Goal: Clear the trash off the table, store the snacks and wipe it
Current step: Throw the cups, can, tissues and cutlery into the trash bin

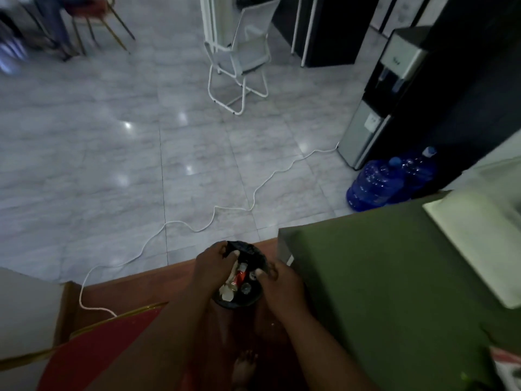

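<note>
Down on the floor, just beside the green table [380, 277], we have a small dark bin [235, 303] between our hands. Our left hand [210, 263] curls its fingers round the far left edge of the black bag [246, 247] that lines it, and our right hand [282, 280] pinches the bag's edge on the near right side. Both hands grip the bag; neither is free.

We judge the step to be gathering the bag's mouth, either to close it or to hold it wide for more trash. To do it well, we should take hold of the rim on opposite sides, as we have, and draw the edges up evenly so nothing tips out. We should lift straight, since a one-sided pull could drag the light bin over. A white cable [197, 227] runs across the floor just beyond, and a red chair [93, 348] stands at our left, so we should mind both if we carry the bag off.

The bag looks thin and crumpled, and it droops at the far edge. Inside lie a red can [241, 276] on its side, some crumpled white paper [227, 294] and a few darker bits that we cannot make out in this dim light. The trash sits low in the bin, well short of the rim.
</note>
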